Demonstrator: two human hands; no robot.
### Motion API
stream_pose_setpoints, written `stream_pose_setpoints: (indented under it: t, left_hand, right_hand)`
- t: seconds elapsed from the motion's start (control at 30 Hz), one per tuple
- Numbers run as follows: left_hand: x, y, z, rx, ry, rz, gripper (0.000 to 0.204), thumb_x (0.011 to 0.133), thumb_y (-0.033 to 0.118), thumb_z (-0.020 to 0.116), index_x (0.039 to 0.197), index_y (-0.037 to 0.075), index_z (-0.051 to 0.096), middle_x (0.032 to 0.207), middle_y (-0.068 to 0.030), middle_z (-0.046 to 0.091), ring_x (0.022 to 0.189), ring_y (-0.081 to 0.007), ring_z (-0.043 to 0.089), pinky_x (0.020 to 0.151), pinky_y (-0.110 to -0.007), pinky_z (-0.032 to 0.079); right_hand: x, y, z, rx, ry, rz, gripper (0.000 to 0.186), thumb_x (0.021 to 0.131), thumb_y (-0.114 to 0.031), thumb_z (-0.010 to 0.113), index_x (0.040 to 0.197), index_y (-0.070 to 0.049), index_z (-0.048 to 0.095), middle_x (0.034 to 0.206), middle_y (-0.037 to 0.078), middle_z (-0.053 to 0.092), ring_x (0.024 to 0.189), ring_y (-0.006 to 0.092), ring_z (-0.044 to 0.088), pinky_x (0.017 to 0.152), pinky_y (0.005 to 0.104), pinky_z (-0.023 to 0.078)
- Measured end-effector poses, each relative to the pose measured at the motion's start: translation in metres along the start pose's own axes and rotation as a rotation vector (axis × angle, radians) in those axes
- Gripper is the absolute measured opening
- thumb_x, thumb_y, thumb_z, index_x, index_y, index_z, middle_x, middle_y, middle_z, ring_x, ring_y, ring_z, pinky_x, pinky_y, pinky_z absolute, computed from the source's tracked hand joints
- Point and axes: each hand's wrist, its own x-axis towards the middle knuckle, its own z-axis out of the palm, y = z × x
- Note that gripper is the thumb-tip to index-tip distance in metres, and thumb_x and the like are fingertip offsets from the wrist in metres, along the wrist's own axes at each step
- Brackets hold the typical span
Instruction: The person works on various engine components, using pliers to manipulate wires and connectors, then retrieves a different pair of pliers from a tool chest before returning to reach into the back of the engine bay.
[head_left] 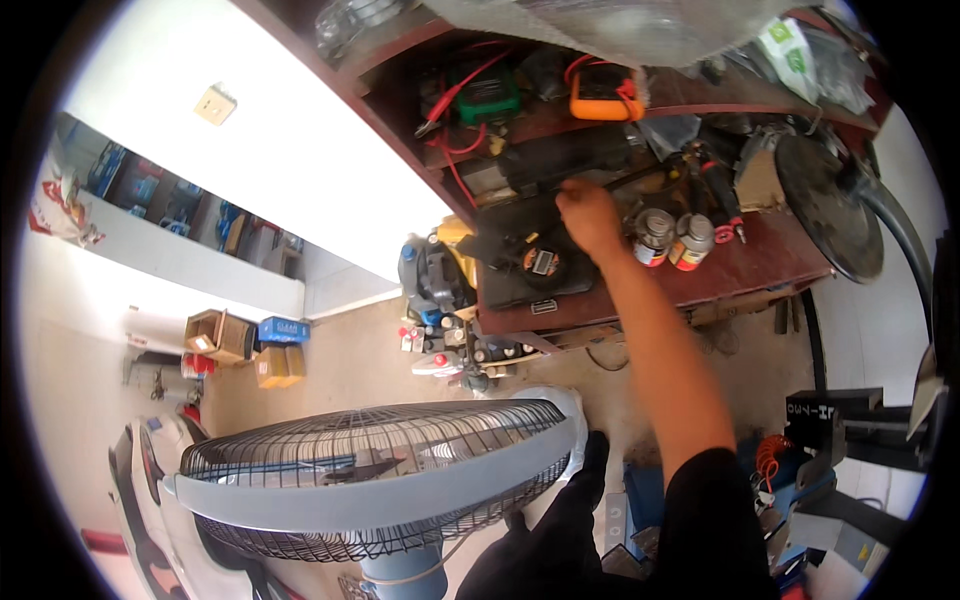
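My right hand (592,222) reaches up over a dark red shelf unit (745,262), its fingers curled closed. Whatever they hold, if anything, is hidden from this side. Below and left of the hand lies a flat black case (505,290). On the case rests a round black gauge (543,263) with a small display and an orange band. Two small bottles (655,236) with metallic tops stand just right of my wrist. Behind the hand is a long dark object (565,155), too dim to name. My left hand is out of view.
A large grey fan (365,505) stands at the lower left. The upper shelf holds an orange meter (606,93) and a green device (488,97) with red leads. A round black disc (828,208) juts out at the right. Several bottles (440,362) crowd the floor.
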Motion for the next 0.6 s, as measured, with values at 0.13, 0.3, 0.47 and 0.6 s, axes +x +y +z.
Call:
stream_pose_setpoints:
  t: [0.13, 0.3, 0.47, 0.6]
  left_hand:
    - [-0.032, -0.025, 0.027, -0.337, -0.072, 0.016, 0.036, 0.1, 0.03, 0.043, 0.123, 0.003, 0.05, 0.098, -0.0117, 0.065, 0.076, -0.0186, 0.065, 0.066, -0.036, 0.055]
    - [-0.05, -0.029, 0.043, 0.15, 0.005, 0.172, 0.028, 0.1, 0.024, 0.045, 0.116, 0.004, 0.055, 0.094, -0.0115, 0.066, 0.075, -0.0203, 0.067, 0.063, -0.035, 0.056]
    - [-0.017, -0.082, 0.029, 0.051, -0.114, 0.062, 0.03, 0.099, 0.027, 0.049, 0.113, 0.002, 0.056, 0.091, -0.0125, 0.067, 0.07, -0.0236, 0.068, 0.057, -0.036, 0.057]
    - [0.006, -0.026, -0.001, 0.049, -0.102, 0.009, 0.03, 0.098, 0.027, 0.05, 0.113, 0.002, 0.056, 0.091, -0.0126, 0.067, 0.069, -0.0236, 0.067, 0.057, -0.036, 0.057]
  right_hand:
    - [0.045, 0.0, 0.015, 0.677, -0.108, 0.689, 0.025, 0.092, -0.022, 0.057, 0.111, -0.008, 0.061, 0.083, 0.01, 0.064, 0.071, 0.022, 0.066, 0.059, 0.0379, 0.056]
    - [0.08, -0.028, 0.01, 0.982, -0.097, 0.388, 0.023, 0.095, -0.019, 0.051, 0.111, -0.002, 0.056, 0.089, 0.011, 0.062, 0.068, 0.0234, 0.066, 0.053, 0.0394, 0.058]
    - [0.075, -0.027, 0.015, 0.833, -0.092, 0.401, 0.023, 0.095, -0.016, 0.051, 0.108, 0.003, 0.055, 0.086, 0.014, 0.063, 0.071, 0.0254, 0.068, 0.058, 0.0418, 0.061]
    - [0.042, 0.005, 0.038, 1.093, -0.041, 0.426, 0.019, 0.095, -0.011, 0.049, 0.106, 0.005, 0.054, 0.093, 0.017, 0.061, 0.083, 0.0275, 0.067, 0.072, 0.0401, 0.061]
